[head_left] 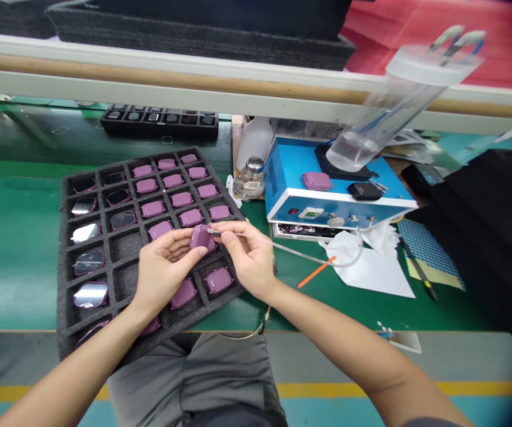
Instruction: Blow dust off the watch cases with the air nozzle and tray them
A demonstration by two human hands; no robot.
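Seemingly for steadiness, the left hand [162,267] pinches a purple smartwatch case [200,237] above the foam tray [126,244], while the right hand [253,256], fingertips closed, grips a clear tube's [298,254] metal tip [213,231] at the case, probably for fine control

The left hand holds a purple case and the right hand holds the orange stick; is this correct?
No: in the head view, the right hand holds the tip of the clear tube; the orange stick lies on the table. The left hand does hold a purple case.
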